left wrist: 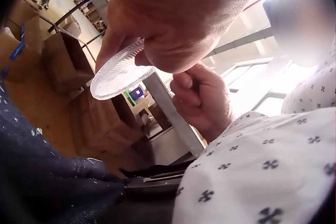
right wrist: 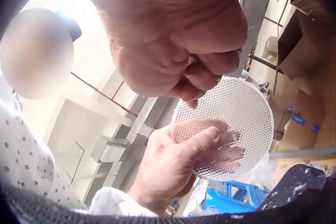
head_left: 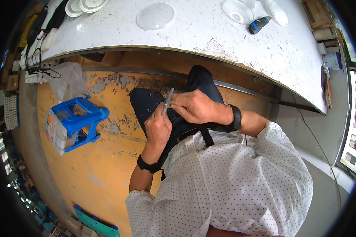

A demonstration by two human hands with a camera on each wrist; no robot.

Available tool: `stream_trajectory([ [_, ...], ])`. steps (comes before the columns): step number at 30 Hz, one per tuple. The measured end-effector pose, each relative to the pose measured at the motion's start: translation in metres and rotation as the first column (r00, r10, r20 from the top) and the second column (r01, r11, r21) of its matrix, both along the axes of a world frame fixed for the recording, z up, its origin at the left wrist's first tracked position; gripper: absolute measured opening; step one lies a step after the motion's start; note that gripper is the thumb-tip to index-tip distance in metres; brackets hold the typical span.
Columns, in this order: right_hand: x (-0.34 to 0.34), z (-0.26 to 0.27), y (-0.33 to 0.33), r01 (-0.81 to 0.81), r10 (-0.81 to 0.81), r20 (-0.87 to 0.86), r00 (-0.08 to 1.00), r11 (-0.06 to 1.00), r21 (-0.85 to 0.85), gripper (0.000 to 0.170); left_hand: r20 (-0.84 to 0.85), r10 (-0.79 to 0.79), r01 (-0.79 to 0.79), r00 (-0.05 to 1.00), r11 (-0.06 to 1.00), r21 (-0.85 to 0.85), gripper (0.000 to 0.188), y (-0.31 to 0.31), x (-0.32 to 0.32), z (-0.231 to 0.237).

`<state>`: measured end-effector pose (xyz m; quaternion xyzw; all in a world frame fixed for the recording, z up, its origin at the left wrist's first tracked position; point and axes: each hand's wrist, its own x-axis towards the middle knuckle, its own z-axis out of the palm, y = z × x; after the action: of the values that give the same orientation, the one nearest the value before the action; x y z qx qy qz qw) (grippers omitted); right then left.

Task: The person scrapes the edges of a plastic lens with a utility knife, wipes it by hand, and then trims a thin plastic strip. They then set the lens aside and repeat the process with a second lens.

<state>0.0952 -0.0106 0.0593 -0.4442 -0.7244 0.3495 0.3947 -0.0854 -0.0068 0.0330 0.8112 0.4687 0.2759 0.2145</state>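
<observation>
The left hand (head_left: 158,128) grips a clear, textured disc (right wrist: 247,116) near its edge, thumb on one face and fingers behind, visible through the plastic. The right hand (head_left: 197,106) is curled in tightly, its fingertips just beside the disc's rim or touching it; I cannot tell which, nor whether they pinch something small. The disc is held up over the person's lap, just short of the near edge of the worktop (head_left: 118,33), and appears nearly edge-on from above.

Farther out, a round clear piece (head_left: 155,16) lies on the worktop beyond the hands. To the right are clear dishes (head_left: 238,12) and a black-and-blue tool (head_left: 259,25); at the far left are white lids (head_left: 93,3), cut off by the upper edge of the head view. A blue stool (head_left: 83,119) stands on the floor to the left, beside a translucent plastic bag (head_left: 69,81).

The work looks to be partway through, with this disc being handled at its rim. Nothing marks which of the pieces on the worktop are finished and which are waiting, so how much is left cannot be judged.

The right fingertips are the hardest part to read: the hand itself covers them in its own wrist view, and glare washes out part of the left wrist view.
</observation>
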Motion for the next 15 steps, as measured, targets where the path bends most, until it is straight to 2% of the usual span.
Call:
stream_trajectory([
  [1, 0.002, 0.000, 0.003, -0.020, 0.018, -0.059, 0.998, 0.999, -0.044, 0.010, -0.001, 0.001, -0.001, 1.000, 1.000, 0.000, 0.020, 0.000, 0.000, 0.001],
  [2, 0.004, 0.000, 0.006, -0.021, 0.018, -0.060, 0.998, 0.999, -0.044, 0.010, 0.007, -0.004, 0.004, 1.000, 1.000, 0.014, 0.019, 0.000, 0.000, 0.001],
  [4, 0.010, -0.001, 0.011, 0.003, -0.015, -0.079, 0.997, 0.989, -0.147, 0.012, 0.016, -0.008, 0.007, 1.000, 1.000, 0.026, 0.019, -0.001, 0.000, 0.000],
  [9, 0.016, -0.008, 0.014, 0.089, -0.094, -0.004, 0.996, 0.958, -0.274, 0.012, 0.003, 0.006, -0.006, 1.000, 1.000, 0.014, 0.019, -0.002, 0.000, -0.002],
  [11, 0.012, -0.017, 0.013, 0.109, -0.107, 0.075, 0.991, 0.994, -0.016, 0.011, -0.003, 0.013, -0.013, 1.000, 1.000, 0.015, 0.019, -0.001, 0.001, -0.001],
  [12, 0.009, -0.017, 0.011, 0.109, -0.108, 0.075, 0.991, 0.994, -0.018, 0.011, -0.009, 0.015, -0.015, 1.000, 1.000, 0.013, 0.018, -0.001, 0.002, 0.000],
  [13, 0.005, -0.016, 0.009, 0.115, -0.121, 0.120, 0.985, 0.992, 0.051, 0.011, -0.011, 0.015, -0.015, 1.000, 1.000, 0.008, 0.018, -0.001, 0.003, 0.002],
  [14, 0.002, -0.015, 0.007, 0.116, -0.136, 0.165, 0.977, 0.986, 0.123, 0.011, -0.029, 0.018, -0.019, 0.999, 0.999, -0.041, 0.018, 0.000, 0.005, 0.005],
  [15, -0.001, -0.015, 0.004, 0.115, -0.135, 0.164, 0.977, 0.986, 0.123, 0.011, -0.047, 0.020, -0.024, 0.999, 0.996, -0.090, 0.018, 0.001, 0.006, 0.007],
])
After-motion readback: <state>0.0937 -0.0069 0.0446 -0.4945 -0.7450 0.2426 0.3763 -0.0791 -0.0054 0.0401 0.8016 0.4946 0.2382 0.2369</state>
